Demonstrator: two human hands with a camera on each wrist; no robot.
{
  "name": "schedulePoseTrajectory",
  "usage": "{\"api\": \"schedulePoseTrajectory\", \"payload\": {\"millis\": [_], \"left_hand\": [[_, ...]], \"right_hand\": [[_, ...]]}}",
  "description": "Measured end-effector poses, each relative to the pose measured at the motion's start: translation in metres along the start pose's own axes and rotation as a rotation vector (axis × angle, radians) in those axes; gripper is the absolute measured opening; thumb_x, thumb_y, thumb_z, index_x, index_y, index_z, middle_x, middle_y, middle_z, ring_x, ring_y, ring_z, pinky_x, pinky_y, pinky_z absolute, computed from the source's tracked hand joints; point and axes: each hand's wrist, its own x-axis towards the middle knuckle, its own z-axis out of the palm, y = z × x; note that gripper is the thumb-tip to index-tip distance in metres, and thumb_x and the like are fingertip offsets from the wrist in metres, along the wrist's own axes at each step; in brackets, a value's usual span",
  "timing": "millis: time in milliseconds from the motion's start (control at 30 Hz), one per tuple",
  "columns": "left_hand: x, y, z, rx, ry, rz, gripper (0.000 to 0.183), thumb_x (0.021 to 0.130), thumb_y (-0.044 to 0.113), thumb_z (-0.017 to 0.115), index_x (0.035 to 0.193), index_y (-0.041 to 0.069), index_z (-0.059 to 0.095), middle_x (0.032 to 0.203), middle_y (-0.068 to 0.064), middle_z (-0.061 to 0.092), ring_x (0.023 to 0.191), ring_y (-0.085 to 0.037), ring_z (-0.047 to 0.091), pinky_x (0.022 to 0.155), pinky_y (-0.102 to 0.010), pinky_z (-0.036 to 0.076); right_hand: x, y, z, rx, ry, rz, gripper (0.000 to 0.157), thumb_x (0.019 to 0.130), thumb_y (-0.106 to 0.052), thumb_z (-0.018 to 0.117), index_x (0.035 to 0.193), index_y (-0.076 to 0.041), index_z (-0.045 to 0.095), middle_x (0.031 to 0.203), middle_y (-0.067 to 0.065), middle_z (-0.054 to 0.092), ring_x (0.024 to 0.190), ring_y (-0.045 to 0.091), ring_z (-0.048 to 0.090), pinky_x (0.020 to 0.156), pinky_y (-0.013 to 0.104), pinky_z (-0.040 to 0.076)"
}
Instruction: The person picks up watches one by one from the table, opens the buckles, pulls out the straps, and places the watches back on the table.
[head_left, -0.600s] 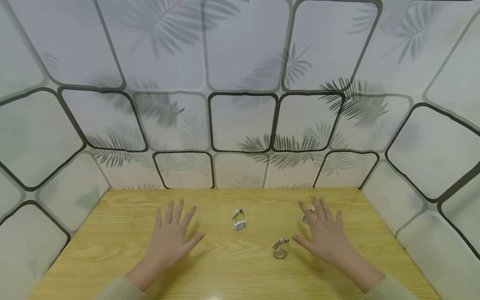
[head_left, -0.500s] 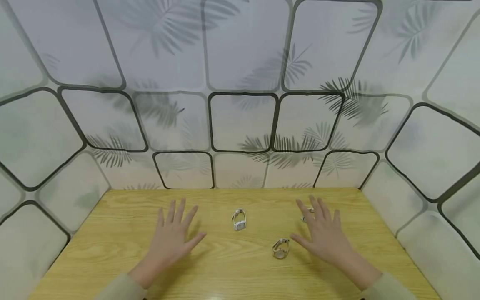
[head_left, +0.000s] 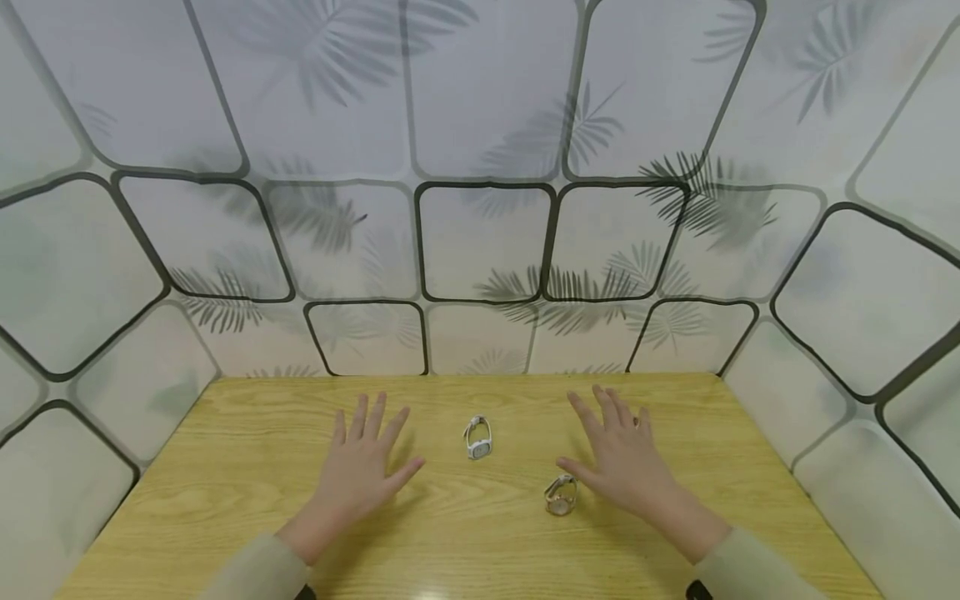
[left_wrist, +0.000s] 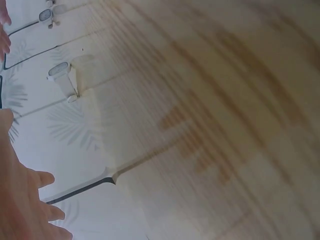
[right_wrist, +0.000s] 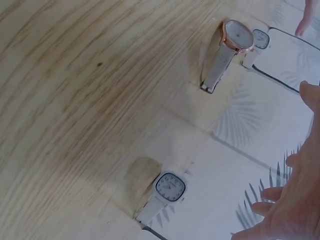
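1. We see the gold watch (head_left: 560, 495) on the bench (head_left: 450, 554), just to the near left of the right hand (head_left: 628, 471). In the head view the thumb reaches over its far end, but the right wrist view shows a gap between them.
2. Its long axis runs from near to far, with the dial at the near end and the strap in a loop behind. The right hand is closer to it; the left hand (head_left: 356, 471) is well apart, to the left.
3. The white watch (head_left: 478, 438) lies between both hands, somewhat closer to the left thumb, its dial also near.
4. The third watch (right_wrist: 170, 187) is at the right; in the head view the right hand hides almost all of it.
5. The fingers of both hands are spread wide and hold nothing, above the bench.
6. The bench is of yellowish wood, and bare wood separates the watches. Patterned walls (head_left: 480, 117) bound it far, left and right.
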Motion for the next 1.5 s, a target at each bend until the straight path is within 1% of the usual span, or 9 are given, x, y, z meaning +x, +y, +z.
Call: {"api": "schedulePoseTrajectory", "payload": {"millis": [133, 233, 400, 667, 800, 1100, 1300, 1400, 1500], "left_hand": [[0.001, 0.004, 0.003, -0.023, -0.012, 0.007, 0.078, 0.101, 0.060, 0.062, 0.162, 0.015, 0.046, 0.171, -0.027, 0.031, 0.159, -0.052, 0.024, 0.127, -0.076, 0.019], [0.003, 0.006, 0.006, -0.027, -0.007, 0.016, 0.077, 0.101, 0.059, 0.062, 0.161, 0.013, 0.047, 0.170, -0.028, 0.032, 0.159, -0.052, 0.025, 0.127, -0.075, 0.020], [0.006, 0.008, 0.012, -0.026, 0.013, 0.031, 0.076, 0.101, 0.060, 0.061, 0.160, 0.013, 0.049, 0.168, -0.028, 0.036, 0.157, -0.052, 0.029, 0.126, -0.075, 0.022], [0.011, 0.016, 0.018, -0.060, 0.006, 0.048, 0.074, 0.102, 0.057, 0.061, 0.159, 0.011, 0.049, 0.167, -0.029, 0.036, 0.157, -0.052, 0.031, 0.127, -0.074, 0.022], [0.015, 0.021, 0.018, -0.075, -0.017, 0.053, 0.073, 0.104, 0.055, 0.060, 0.160, 0.009, 0.048, 0.167, -0.031, 0.036, 0.157, -0.053, 0.031, 0.127, -0.074, 0.022], [0.025, 0.031, 0.026, -0.075, -0.117, 0.060, 0.075, 0.106, 0.057, 0.055, 0.162, 0.009, 0.043, 0.168, -0.032, 0.032, 0.157, -0.053, 0.029, 0.129, -0.069, 0.022], [0.030, 0.038, 0.030, -0.066, -0.122, 0.079, 0.072, 0.108, 0.054, 0.053, 0.161, 0.007, 0.044, 0.166, -0.033, 0.035, 0.155, -0.053, 0.033, 0.128, -0.068, 0.026], [0.033, 0.042, 0.031, -0.056, -0.126, 0.081, 0.070, 0.109, 0.053, 0.052, 0.161, 0.007, 0.045, 0.165, -0.033, 0.037, 0.155, -0.052, 0.035, 0.128, -0.067, 0.028], [0.037, 0.046, 0.031, -0.035, -0.149, 0.087, 0.069, 0.110, 0.052, 0.050, 0.161, 0.007, 0.044, 0.165, -0.032, 0.038, 0.155, -0.051, 0.036, 0.128, -0.065, 0.029]], "right_hand": [[0.006, -0.007, 0.002, 0.010, 0.003, -0.013, 0.094, 0.093, -0.059, 0.074, 0.166, -0.015, 0.036, 0.162, 0.033, 0.040, 0.150, 0.055, 0.039, 0.112, 0.084, 0.034], [0.010, -0.012, 0.005, 0.019, 0.000, -0.020, 0.093, 0.092, -0.059, 0.074, 0.165, -0.014, 0.037, 0.161, 0.033, 0.040, 0.150, 0.054, 0.040, 0.113, 0.084, 0.034], [0.015, -0.020, 0.011, 0.026, -0.033, -0.031, 0.093, 0.094, -0.060, 0.073, 0.166, -0.015, 0.035, 0.162, 0.032, 0.039, 0.150, 0.054, 0.040, 0.114, 0.082, 0.034], [0.024, -0.033, 0.021, 0.043, -0.073, -0.058, 0.090, 0.097, -0.058, 0.071, 0.166, -0.013, 0.035, 0.161, 0.032, 0.039, 0.148, 0.054, 0.042, 0.114, 0.080, 0.036], [0.029, -0.040, 0.024, 0.067, -0.096, -0.061, 0.088, 0.098, -0.056, 0.070, 0.166, -0.013, 0.035, 0.161, 0.031, 0.039, 0.148, 0.053, 0.041, 0.116, 0.079, 0.036], [0.038, -0.055, 0.036, 0.110, -0.138, -0.052, 0.085, 0.100, -0.053, 0.070, 0.166, -0.012, 0.035, 0.162, 0.030, 0.039, 0.149, 0.050, 0.042, 0.122, 0.072, 0.034], [0.043, -0.062, 0.040, 0.092, -0.148, -0.058, 0.084, 0.102, -0.055, 0.067, 0.166, -0.010, 0.035, 0.161, 0.031, 0.042, 0.147, 0.050, 0.045, 0.124, 0.065, 0.037], [0.048, -0.066, 0.041, 0.096, -0.154, -0.050, 0.082, 0.102, -0.053, 0.066, 0.165, -0.009, 0.036, 0.159, 0.031, 0.045, 0.146, 0.049, 0.047, 0.122, 0.064, 0.040], [0.052, -0.069, 0.042, 0.109, -0.163, -0.035, 0.080, 0.103, -0.052, 0.066, 0.164, -0.008, 0.038, 0.157, 0.031, 0.047, 0.145, 0.049, 0.048, 0.121, 0.063, 0.042]]}}
